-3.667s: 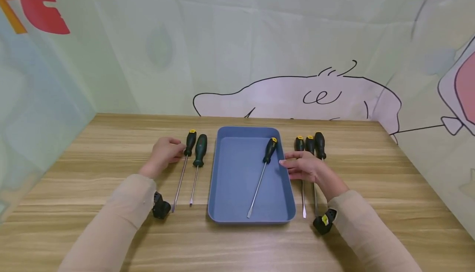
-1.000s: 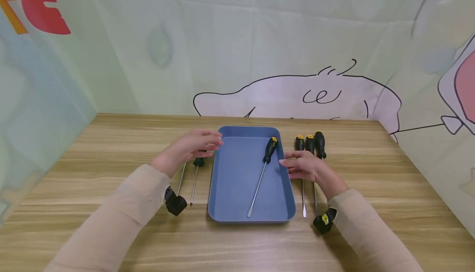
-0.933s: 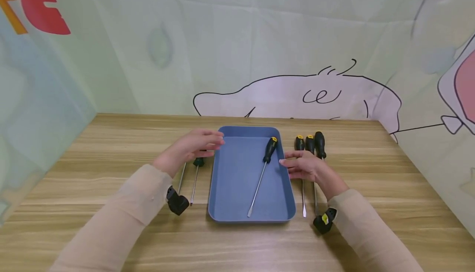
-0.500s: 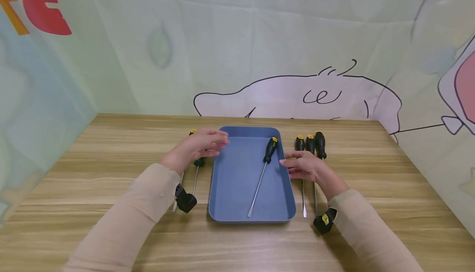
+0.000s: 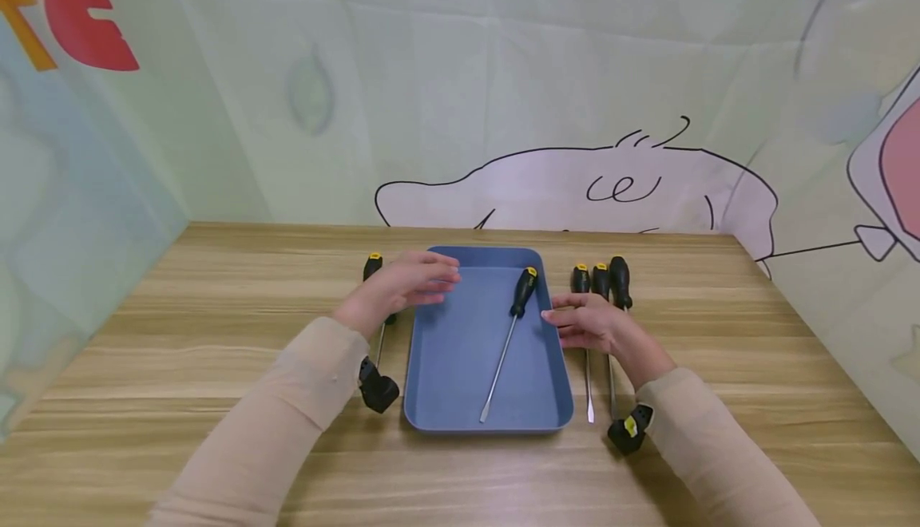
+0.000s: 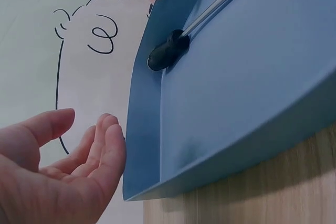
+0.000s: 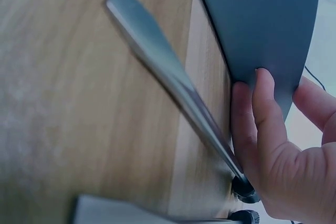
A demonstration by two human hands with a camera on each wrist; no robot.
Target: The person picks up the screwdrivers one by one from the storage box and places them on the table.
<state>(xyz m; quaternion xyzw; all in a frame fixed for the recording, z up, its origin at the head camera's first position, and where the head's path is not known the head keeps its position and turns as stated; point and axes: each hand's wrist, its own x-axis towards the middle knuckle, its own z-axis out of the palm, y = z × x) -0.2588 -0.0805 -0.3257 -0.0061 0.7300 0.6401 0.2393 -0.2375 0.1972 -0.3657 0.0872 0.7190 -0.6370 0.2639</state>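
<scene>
A blue rectangular tray (image 5: pixel 446 367) sits on the table with one flat-blade screwdriver (image 5: pixel 523 291), black handle with yellow end, lying along its right side. Above the tray's left rim hovers my left hand (image 5: pixel 402 283), fingers loosely extended and holding nothing, as the left wrist view also shows. My right hand (image 5: pixel 592 323) holds the tray's right wall, thumb at the rim and fingers against the outside. Under the left arm lie a yellow-ended screwdriver (image 5: pixel 373 265) and another screwdriver (image 5: pixel 381 345), both partly hidden.
Three more screwdrivers lie right of the tray: two yellow-ended ones, the nearer screwdriver (image 5: pixel 580 278) and the middle screwdriver (image 5: pixel 600 278), and a plain black screwdriver (image 5: pixel 620 279). The right hand covers parts of them. A printed cloth backdrop (image 5: pixel 460 96) stands behind the wooden table (image 5: pixel 180 335).
My left hand has left the screwdrivers at the left and moved right, over the tray's left rim. My right hand, the tray and the screwdrivers stay put.
</scene>
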